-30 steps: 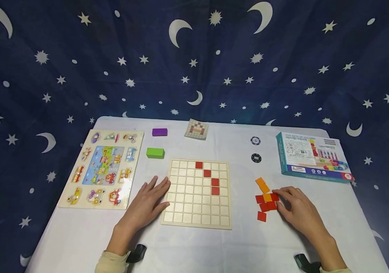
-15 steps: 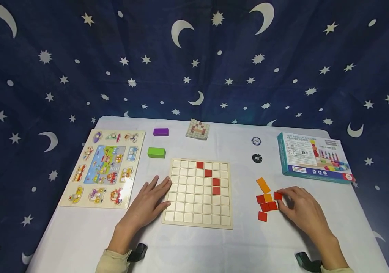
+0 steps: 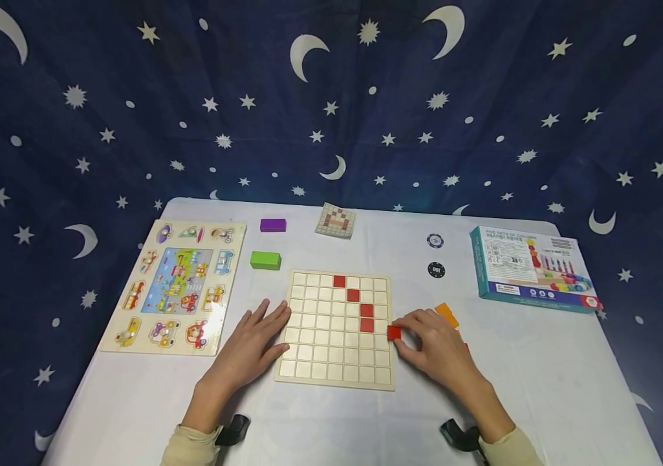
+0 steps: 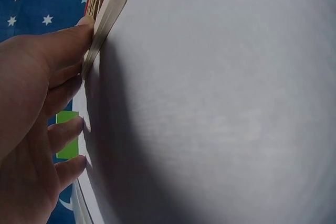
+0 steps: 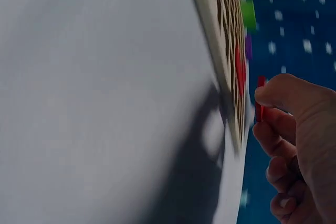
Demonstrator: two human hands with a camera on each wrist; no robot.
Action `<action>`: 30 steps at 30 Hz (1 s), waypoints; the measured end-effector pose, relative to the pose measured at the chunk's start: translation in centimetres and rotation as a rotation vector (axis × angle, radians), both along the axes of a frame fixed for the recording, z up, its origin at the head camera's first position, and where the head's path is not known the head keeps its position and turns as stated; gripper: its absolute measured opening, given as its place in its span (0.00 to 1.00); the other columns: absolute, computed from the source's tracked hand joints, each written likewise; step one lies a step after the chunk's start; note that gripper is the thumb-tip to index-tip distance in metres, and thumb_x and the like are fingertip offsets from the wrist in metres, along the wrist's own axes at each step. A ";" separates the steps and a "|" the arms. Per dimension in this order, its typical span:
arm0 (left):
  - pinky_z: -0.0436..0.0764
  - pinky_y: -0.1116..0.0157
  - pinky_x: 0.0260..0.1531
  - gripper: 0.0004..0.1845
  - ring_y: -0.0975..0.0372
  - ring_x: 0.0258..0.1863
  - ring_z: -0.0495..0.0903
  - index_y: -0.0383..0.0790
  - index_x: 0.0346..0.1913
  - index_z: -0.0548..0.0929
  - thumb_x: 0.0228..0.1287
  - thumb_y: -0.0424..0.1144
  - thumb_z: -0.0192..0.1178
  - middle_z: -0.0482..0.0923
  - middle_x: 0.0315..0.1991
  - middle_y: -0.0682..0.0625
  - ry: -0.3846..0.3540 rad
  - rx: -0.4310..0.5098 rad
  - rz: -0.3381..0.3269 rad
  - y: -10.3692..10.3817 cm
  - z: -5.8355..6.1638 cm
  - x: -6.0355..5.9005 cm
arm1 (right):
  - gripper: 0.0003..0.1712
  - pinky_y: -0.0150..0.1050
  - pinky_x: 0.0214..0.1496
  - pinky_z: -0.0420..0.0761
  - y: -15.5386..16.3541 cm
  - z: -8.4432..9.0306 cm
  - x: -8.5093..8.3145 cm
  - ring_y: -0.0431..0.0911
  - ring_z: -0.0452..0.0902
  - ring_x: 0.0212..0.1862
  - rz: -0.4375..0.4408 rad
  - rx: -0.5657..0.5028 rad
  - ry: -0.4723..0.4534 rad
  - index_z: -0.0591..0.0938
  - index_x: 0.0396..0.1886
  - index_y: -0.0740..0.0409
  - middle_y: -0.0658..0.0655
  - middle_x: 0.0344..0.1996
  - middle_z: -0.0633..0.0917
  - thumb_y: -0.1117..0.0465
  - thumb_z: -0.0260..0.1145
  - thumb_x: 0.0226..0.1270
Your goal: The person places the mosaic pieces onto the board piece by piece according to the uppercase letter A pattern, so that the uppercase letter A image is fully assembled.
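Note:
A cream grid board (image 3: 319, 357) lies in the middle of the white table, with several red square tiles (image 3: 353, 296) set in a bending line in its upper right cells. My left hand (image 3: 254, 343) rests flat at the board's left edge, fingers spread and fingertips on the rim. Between thumb and fingertips, my right hand (image 3: 438, 349) pinches a red square tile (image 5: 260, 100) just over the board's right border. Orange tiles (image 3: 447, 314) show behind the right hand, which hides most of the loose pile there.
A picture puzzle board (image 3: 232, 259) lies at the left. Beyond the grid are a green block (image 3: 265, 260), a purple block (image 3: 273, 225) and a patterned card (image 3: 335, 221). Two round chips (image 3: 436, 270) and a teal box (image 3: 535, 268) lie at the right.
The right hand has taken a red tile from the loose pile and carried it left to the grid board's right edge. My left hand has stayed in place.

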State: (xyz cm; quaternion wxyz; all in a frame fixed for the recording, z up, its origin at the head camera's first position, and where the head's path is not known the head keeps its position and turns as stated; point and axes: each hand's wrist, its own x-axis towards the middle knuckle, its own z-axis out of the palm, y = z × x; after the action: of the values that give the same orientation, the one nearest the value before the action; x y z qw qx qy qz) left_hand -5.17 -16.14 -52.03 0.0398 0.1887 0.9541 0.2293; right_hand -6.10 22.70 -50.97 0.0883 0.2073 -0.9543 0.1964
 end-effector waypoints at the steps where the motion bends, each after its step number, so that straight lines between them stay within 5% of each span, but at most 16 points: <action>1: 0.61 0.34 0.81 0.37 0.40 0.84 0.59 0.43 0.80 0.71 0.73 0.49 0.68 0.68 0.82 0.47 0.000 0.000 0.001 0.0 0.0 0.0 | 0.18 0.41 0.44 0.85 -0.9 -0.1 0.0 0.41 0.80 0.42 0.024 0.009 -0.003 0.92 0.48 0.48 0.47 0.42 0.90 0.54 0.83 0.57; 7: 0.60 0.34 0.81 0.37 0.40 0.85 0.58 0.43 0.80 0.70 0.73 0.50 0.68 0.67 0.82 0.47 -0.012 0.006 -0.003 0.1 -0.1 -0.1 | 0.17 0.36 0.43 0.84 -4.0 -0.7 0.0 0.40 0.78 0.40 0.079 0.067 0.019 0.94 0.46 0.47 0.46 0.40 0.89 0.52 0.83 0.56; 18: 0.60 0.34 0.81 0.37 0.40 0.85 0.59 0.43 0.80 0.71 0.73 0.48 0.68 0.68 0.82 0.47 -0.014 0.009 0.003 0.1 0.2 0.0 | 0.22 0.34 0.44 0.84 -4.1 -1.0 0.4 0.39 0.78 0.41 0.087 0.045 0.008 0.93 0.51 0.46 0.45 0.42 0.87 0.48 0.86 0.56; 23: 0.60 0.33 0.81 0.37 0.40 0.85 0.59 0.42 0.80 0.71 0.73 0.48 0.68 0.68 0.82 0.47 -0.019 0.005 0.000 0.1 0.2 0.0 | 0.22 0.41 0.50 0.87 -2.5 -0.6 0.6 0.42 0.82 0.46 0.050 0.014 -0.027 0.93 0.52 0.45 0.45 0.44 0.88 0.48 0.84 0.58; 30: 0.60 0.34 0.81 0.37 0.40 0.84 0.59 0.42 0.80 0.71 0.73 0.48 0.68 0.68 0.82 0.47 -0.014 -0.004 -0.002 0.1 0.1 0.0 | 0.17 0.44 0.42 0.83 2.8 -1.0 1.0 0.42 0.80 0.42 -0.036 -0.034 0.022 0.93 0.48 0.49 0.49 0.43 0.89 0.57 0.84 0.58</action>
State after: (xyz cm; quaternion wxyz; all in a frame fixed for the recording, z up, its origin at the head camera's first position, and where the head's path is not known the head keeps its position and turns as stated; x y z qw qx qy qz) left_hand -5.19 -16.03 -51.89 0.0471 0.1878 0.9540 0.2287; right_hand -5.08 25.46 -51.97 0.1059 0.1905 -0.9533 0.2088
